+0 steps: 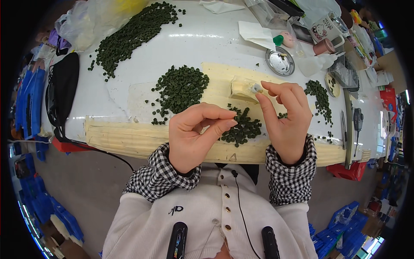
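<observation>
My left hand [192, 134] is closed in a pinch, thumb and forefinger on a small dark green piece [235, 117]. Below those fingertips lies a loose cluster of dark green pieces [243, 129]. My right hand [290, 118] has its thumb and forefinger apart, with the other fingers curled. Its fingertips are right beside a small grey-white tip [256, 88] on a taped, cream-coloured block [241, 90]; whether they touch it I cannot tell. A bigger heap of the green pieces [181, 88] sits left of the block.
A long pile of green pieces [129, 39] spreads at the far left, with a smaller one [321, 101] on the right. Beyond the block are a round metal dish [280, 62] and white paper [254, 33]. Tweezers [343, 127] lie at the right; a black mask [64, 86] hangs left.
</observation>
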Demonstrator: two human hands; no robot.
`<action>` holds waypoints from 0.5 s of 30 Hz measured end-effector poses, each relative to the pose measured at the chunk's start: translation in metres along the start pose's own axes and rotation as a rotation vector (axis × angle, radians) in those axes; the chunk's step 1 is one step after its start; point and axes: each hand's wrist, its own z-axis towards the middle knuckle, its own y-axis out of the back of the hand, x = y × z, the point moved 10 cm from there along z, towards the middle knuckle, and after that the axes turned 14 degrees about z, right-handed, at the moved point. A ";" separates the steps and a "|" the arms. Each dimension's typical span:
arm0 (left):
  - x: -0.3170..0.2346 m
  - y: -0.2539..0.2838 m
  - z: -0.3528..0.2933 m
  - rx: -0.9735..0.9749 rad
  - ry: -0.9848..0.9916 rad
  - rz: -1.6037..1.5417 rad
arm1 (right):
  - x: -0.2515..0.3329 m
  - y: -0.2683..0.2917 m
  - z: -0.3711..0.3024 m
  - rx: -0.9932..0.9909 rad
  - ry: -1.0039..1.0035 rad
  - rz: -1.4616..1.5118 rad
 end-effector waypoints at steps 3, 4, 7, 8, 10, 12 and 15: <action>0.000 0.001 0.000 -0.006 -0.010 -0.006 | -0.002 -0.007 0.002 0.018 0.005 0.006; 0.000 0.001 0.000 -0.005 -0.013 -0.014 | -0.002 -0.008 0.003 0.019 0.008 0.018; 0.003 0.001 0.000 -0.008 0.011 -0.039 | 0.002 0.000 0.001 -0.047 0.029 0.040; 0.003 0.000 0.000 0.002 0.013 -0.040 | 0.005 0.005 0.001 -0.079 0.041 0.046; 0.004 0.000 0.000 0.022 0.020 -0.038 | 0.029 0.031 -0.003 -0.215 0.078 0.044; 0.003 -0.001 -0.001 0.020 0.031 -0.045 | 0.039 0.031 -0.002 -0.138 0.146 0.184; 0.002 -0.003 0.000 0.030 0.025 -0.055 | 0.038 0.012 -0.002 0.040 0.140 0.406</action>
